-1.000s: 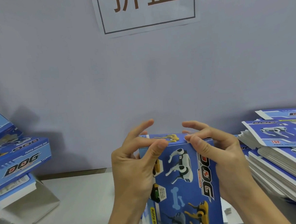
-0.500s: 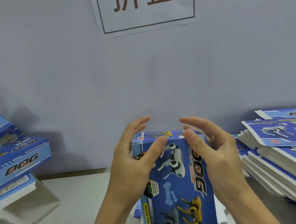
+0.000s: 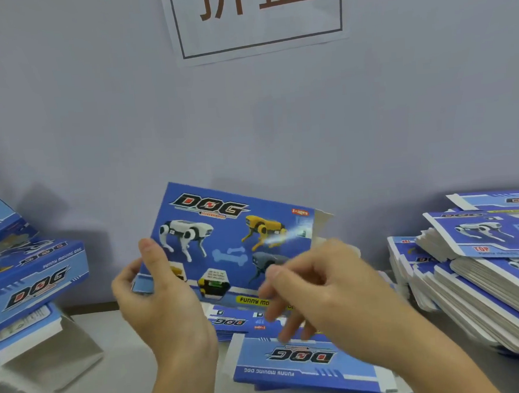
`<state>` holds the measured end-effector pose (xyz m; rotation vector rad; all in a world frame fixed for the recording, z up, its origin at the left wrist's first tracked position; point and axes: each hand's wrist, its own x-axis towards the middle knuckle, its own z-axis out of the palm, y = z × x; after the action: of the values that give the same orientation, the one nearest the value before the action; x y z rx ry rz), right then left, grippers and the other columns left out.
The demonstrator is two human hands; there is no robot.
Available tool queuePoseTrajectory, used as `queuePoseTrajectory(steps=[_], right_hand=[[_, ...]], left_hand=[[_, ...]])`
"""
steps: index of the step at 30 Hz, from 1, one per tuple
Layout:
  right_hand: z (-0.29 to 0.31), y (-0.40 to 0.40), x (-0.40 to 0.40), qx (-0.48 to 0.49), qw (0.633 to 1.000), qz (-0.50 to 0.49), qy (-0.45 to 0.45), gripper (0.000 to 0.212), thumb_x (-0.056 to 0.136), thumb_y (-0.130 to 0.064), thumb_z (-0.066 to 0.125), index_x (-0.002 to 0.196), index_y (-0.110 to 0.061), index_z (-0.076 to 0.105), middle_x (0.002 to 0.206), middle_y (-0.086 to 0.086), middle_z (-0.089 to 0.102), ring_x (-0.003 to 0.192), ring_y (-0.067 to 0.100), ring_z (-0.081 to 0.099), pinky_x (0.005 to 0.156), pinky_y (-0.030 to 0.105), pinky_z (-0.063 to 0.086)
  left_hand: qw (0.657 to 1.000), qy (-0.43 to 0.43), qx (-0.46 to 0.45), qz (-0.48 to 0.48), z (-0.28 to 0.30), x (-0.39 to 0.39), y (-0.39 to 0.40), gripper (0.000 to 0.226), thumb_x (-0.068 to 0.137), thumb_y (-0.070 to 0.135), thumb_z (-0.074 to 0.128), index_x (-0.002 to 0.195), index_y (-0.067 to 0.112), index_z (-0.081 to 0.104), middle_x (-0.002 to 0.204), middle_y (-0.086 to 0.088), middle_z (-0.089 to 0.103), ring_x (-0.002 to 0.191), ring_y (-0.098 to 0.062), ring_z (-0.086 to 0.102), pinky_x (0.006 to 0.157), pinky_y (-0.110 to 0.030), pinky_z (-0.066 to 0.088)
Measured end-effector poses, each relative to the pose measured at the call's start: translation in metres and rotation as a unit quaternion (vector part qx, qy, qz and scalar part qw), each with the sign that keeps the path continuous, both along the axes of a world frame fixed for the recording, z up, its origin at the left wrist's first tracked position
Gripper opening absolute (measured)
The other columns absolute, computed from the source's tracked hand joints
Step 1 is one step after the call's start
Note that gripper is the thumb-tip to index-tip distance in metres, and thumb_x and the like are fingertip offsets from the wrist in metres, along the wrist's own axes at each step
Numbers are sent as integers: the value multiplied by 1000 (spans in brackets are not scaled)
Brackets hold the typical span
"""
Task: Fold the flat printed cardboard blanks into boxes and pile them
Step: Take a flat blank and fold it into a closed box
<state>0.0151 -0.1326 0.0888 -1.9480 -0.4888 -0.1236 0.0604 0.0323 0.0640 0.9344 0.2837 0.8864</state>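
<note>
At the centre of the frame the box [image 3: 225, 248] is pinched at its left end by the left hand [image 3: 158, 298] alone, while the blurred right hand [image 3: 323, 287], loosely curled, holds nothing, so the box could be tipped or its open right flap [image 3: 323, 222] creased.

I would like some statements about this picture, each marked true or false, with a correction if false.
1. The left hand holds the box. True.
2. The box shows its DOG face to the camera. True.
3. The right hand grips the box at its top edge. False: it is in front of the box's lower right, fingers loosely curled, blurred, gripping nothing visible.
4. The stack of flat blanks lies on the left. False: it lies on the right; folded boxes are piled on the left.
</note>
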Motion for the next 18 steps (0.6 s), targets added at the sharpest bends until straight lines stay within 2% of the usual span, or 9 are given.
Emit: queuePoseTrajectory(steps=[1,3,5,8,10,12,14,16,18], right_hand=[[-3,1,1,-76,996,-10,49,51,93,-51,54,80,-5,71,76,6,75,60,17,72,66,40,60],[-11,-1,3,-203,970,-50,123,66,87,-73,46,71,-11,63,75,4,71,66,15,69,72,38,57],[-16,-2,8,-209,961,-94,155,65,78,-86,40,75,-23,55,78,-5,61,70,10,61,73,33,55],[-19,-3,15,15,964,-127,232,95,53,-96,44,122,-30,50,114,-10,56,104,17,62,86,44,59],[-19,-4,16,181,943,-127,248,111,46,-91,55,144,-46,27,126,-8,50,114,31,56,83,53,59],[-20,-6,19,329,909,-124,226,104,48,-79,67,140,-60,21,121,-7,51,111,39,57,77,58,58],[-25,-11,25,425,878,-136,175,96,56,-65,74,139,-57,26,124,-2,59,103,37,66,76,59,58],[-28,-17,28,464,863,-149,131,81,72,-48,77,137,-55,30,119,4,66,89,30,74,70,50,62],[-31,-24,30,455,869,-160,115,76,81,-34,77,136,-57,30,113,5,68,82,27,76,64,42,63]], left_hand=[[1000,14,-18,2,-3,1,-2,34,75,69,59,88,40,47,91,9,69,81,-5,74,58,-27,57],[998,35,-55,-2,-7,2,-6,32,85,64,60,92,36,46,91,7,67,81,-13,74,68,-38,59],[996,49,-74,-28,-9,3,-11,35,90,57,61,104,29,45,89,4,65,72,-12,71,71,-42,59],[985,55,-86,-136,-8,3,-21,47,91,49,64,122,20,45,99,-6,69,67,-13,73,69,-46,61],[967,67,-75,-233,-7,2,-25,58,87,43,69,133,15,48,110,-15,70,82,-24,74,74,-51,62],[939,81,-74,-327,-7,0,-25,65,77,36,75,133,9,55,117,-23,69,100,-35,70,76,-53,61],[911,98,-56,-397,-9,-2,-23,73,65,33,81,129,7,59,115,-24,70,109,-40,67,80,-54,59],[898,119,-2,-423,-13,-2,-20,83,57,34,87,130,10,58,108,-20,72,102,-36,68,79,-50,55],[907,139,68,-393,-16,1,-15,88,57,40,88,136,19,54,109,-12,70,98,-27,64,73,-43,49]])
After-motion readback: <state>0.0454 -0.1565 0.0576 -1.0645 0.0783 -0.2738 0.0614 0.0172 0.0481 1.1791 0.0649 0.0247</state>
